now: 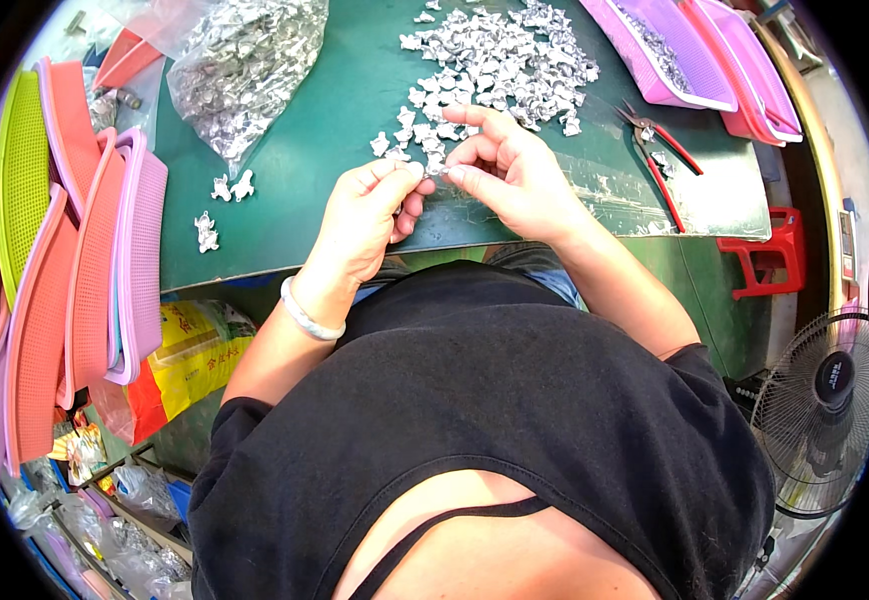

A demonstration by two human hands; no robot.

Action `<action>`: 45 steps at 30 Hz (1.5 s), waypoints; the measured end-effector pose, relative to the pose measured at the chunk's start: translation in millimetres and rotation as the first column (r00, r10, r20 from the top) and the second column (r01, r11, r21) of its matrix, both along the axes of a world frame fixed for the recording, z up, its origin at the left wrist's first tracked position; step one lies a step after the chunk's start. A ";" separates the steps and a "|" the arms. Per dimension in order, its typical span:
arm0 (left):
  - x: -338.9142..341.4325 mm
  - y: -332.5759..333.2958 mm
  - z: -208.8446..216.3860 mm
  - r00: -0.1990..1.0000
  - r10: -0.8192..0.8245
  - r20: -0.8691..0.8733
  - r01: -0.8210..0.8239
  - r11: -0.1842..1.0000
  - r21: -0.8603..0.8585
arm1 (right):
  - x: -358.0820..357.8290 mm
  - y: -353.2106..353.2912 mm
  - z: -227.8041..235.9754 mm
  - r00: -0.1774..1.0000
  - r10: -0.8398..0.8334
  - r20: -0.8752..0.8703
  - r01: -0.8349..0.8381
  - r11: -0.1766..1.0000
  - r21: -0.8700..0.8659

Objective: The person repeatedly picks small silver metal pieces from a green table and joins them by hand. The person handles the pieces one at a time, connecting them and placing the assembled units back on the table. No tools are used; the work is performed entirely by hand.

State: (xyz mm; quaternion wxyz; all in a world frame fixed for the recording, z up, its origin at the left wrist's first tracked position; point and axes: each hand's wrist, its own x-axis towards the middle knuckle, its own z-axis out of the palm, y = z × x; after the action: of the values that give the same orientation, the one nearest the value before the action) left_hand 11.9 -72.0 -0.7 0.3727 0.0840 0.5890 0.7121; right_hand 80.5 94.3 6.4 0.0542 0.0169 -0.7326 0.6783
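Observation:
Both hands meet over the near edge of the green table (285,200). My left hand (363,205), with a pale bangle at its wrist, is closed in a pinch on a small silver metal piece (436,170). The thumb and index finger of my right hand (515,180) come up to the same piece from the other side; its remaining fingers are curled. How much of the piece sits under the fingertips is hidden. Just beyond the hands spreads a heap of small silver metal pieces (505,65), with a few strays close to my left fingers.
Red-handled pliers (660,165) lie right of my hand. A clear bag of metal pieces (250,75) stands at the far left, a few loose pieces (207,232) near it. Stacked plastic baskets (40,300) crowd the left; a purple basket (670,60) sits far right. A fan (825,400) stands lower right.

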 end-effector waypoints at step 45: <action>-1.3 -6.8 -7.5 1.000 0.013 0.007 -0.014 0.991 0.130 | -6.0 1.5 -5.2 0.975 -0.118 -0.185 0.187 0.890 0.415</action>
State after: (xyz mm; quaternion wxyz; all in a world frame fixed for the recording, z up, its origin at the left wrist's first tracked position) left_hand 10.6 -78.7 -8.2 0.3633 0.1018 0.5408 0.7518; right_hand 74.6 95.8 1.2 0.1592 0.0233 -0.8566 0.4902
